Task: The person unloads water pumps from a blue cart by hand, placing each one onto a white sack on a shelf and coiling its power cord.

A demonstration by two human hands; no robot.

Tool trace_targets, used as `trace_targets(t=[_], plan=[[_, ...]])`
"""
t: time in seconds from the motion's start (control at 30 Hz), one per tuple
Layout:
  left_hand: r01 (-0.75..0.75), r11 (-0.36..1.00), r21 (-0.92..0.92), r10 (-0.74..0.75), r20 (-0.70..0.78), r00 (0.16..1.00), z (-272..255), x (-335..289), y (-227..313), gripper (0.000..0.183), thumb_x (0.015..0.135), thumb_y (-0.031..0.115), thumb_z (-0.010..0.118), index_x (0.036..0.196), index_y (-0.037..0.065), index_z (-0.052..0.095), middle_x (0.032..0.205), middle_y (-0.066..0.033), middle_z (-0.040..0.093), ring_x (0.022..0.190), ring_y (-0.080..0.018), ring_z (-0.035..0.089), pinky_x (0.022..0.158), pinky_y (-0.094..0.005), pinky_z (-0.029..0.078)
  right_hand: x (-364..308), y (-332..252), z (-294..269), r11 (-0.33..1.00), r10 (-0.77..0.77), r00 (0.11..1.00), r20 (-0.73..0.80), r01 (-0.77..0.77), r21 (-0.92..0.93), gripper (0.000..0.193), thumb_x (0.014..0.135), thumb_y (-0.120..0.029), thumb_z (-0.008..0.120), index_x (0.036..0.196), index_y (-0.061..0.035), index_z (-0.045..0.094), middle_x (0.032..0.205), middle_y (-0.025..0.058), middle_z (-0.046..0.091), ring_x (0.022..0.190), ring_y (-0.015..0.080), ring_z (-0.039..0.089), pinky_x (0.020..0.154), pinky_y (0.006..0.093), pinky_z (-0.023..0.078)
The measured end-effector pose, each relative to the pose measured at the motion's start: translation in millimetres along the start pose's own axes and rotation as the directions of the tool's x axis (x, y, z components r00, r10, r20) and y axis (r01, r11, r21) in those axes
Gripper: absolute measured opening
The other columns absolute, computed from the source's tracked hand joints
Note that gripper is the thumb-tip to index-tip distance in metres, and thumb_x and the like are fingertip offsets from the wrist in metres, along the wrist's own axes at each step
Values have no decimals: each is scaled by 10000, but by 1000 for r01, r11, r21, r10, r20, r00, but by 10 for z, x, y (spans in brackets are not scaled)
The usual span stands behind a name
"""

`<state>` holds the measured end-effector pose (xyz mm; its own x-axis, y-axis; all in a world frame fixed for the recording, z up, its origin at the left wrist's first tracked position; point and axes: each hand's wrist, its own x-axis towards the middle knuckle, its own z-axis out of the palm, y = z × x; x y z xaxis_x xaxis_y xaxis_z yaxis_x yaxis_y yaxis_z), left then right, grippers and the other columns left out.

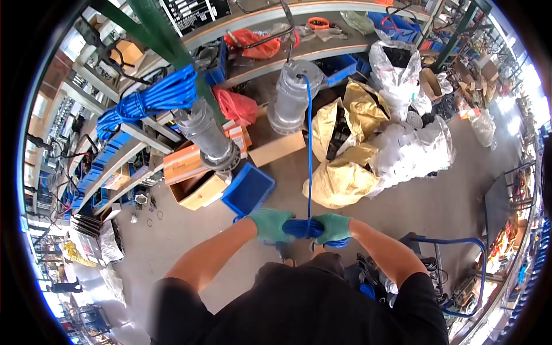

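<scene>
Head view: your green-gloved left hand (271, 224) and green-gloved right hand (334, 227) grip the bundled blue cable coil (302, 229) between them, before your torso; its strand climbs to the grey metal cylinder (290, 95); loosened fingers could spill loops, hard tugging could strain that end.

Blue cable (299, 229), coiled in a sideways bundle in midair, one straight strand (310, 149) running forward

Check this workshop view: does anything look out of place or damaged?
Yes: small loose rings lie on the floor at left, outside any bin, so they may have been dropped. The held blue cable shows no obvious damage.
</scene>
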<state>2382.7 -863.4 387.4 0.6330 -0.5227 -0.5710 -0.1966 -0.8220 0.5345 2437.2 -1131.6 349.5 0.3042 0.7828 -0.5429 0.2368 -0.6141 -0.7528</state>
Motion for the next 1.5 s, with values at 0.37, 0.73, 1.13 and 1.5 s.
trace_targets(t=[0.37, 0.73, 1.13, 1.5], plan=[[-83, 993, 86, 82, 11, 997, -272, 632, 249, 541, 842, 374, 739, 1319, 127, 674, 1082, -169, 723, 1066, -314, 692, 956, -436, 531, -363, 793, -497, 952, -144, 954, 263, 62, 299, 794, 759, -391, 814, 1424, -57, 538, 1302, 183, 664, 1154, 337, 661, 1025, 427, 504], [323, 801, -504, -202, 280, 938, -597, 847, 371, 744, 857, 462, 809, 1405, 22, 565, 1215, -141, 701, 1066, -259, 678, 933, -384, 554, -431, 397, -972, 741, -296, 948, -119, 150, -655, 404, 918, -200, 627, 1305, -89, 592, 1077, 159, 713, 1027, 331, 711, 891, 468, 538], [323, 729, 604, 156, -606, 780, -719, 190, 1039, 674, 812, 316, 796, 1434, 176, 578, 1405, -137, 595, 1193, -341, 621, 897, -462, 540, -92, 902, -1948, 814, -135, 835, 533, -212, 540, 512, 772, -119, 837, 1245, -30, 662, 1006, 101, 727, 821, 211, 715, 738, 357, 602], [22, 413, -911, -34, 9, 999, -1052, 670, -398, 429, 984, 314, 695, 1288, 12, 663, 997, -84, 746, 882, -132, 710, 764, -331, 588, -405, -78, -1964, 582, -371, 911, -180, 78, -809, 762, 783, -237, 751, 1497, -162, 494, 1367, 145, 562, 1221, 358, 585, 1026, 525, 473]])
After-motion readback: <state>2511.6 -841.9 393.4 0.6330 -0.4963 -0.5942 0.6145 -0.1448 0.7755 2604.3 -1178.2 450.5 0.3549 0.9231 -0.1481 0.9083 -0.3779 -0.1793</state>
